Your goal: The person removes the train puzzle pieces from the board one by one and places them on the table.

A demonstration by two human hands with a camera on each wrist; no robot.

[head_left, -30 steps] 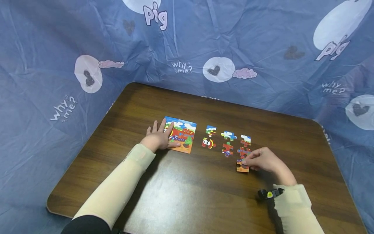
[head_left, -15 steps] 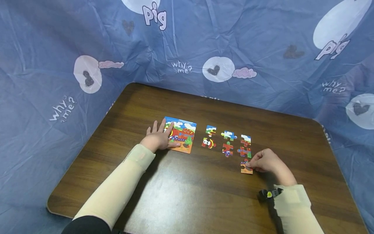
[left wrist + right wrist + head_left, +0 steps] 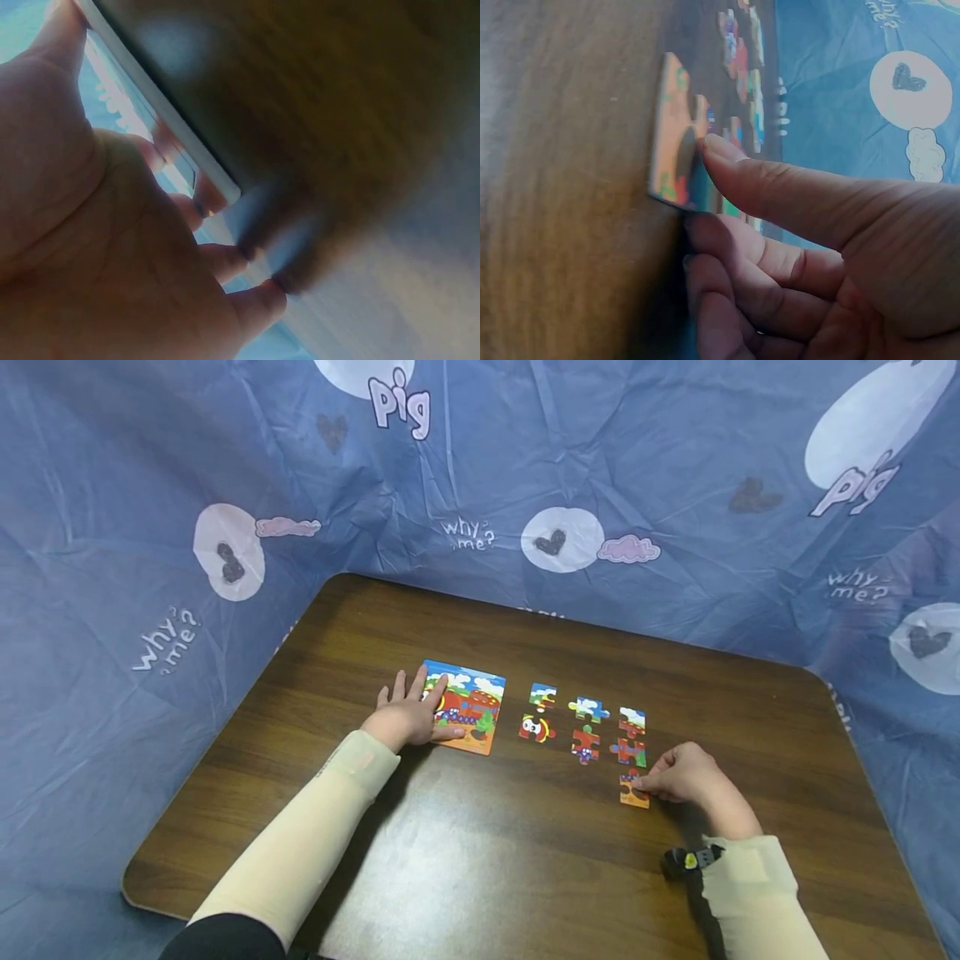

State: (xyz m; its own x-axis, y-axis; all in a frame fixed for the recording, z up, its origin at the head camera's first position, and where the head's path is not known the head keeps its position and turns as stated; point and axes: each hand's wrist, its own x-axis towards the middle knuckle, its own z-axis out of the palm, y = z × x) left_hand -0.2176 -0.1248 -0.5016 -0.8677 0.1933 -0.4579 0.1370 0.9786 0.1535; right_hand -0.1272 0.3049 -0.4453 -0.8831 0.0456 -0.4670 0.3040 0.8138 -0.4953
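Note:
My left hand (image 3: 401, 720) lies with spread fingers over the left side of a picture puzzle board (image 3: 480, 697) showing a red train under a blue sky. In the left wrist view its fingers reach along the board's pale edge (image 3: 169, 112). Thumb and forefinger of my right hand (image 3: 686, 774) pinch an orange jigsaw piece (image 3: 630, 800) by its right side. In the right wrist view this flat piece (image 3: 671, 120) is close over the table, the thumb at its edge. Just beyond it is a red train piece (image 3: 632, 752) with a green corner.
Several other loose pieces lie in rows between board and right hand, among them a white-eyed face piece (image 3: 534, 727), a sky piece (image 3: 588, 709) and a red piece (image 3: 585, 743). A brown wooden table (image 3: 450, 860) bears everything. Blue printed cloth (image 3: 480, 468) hangs behind it.
My right hand has shifted the orange jigsaw piece slightly right and toward me, below the column of pieces; over the last half second it barely moves. The left hand stays on the board.

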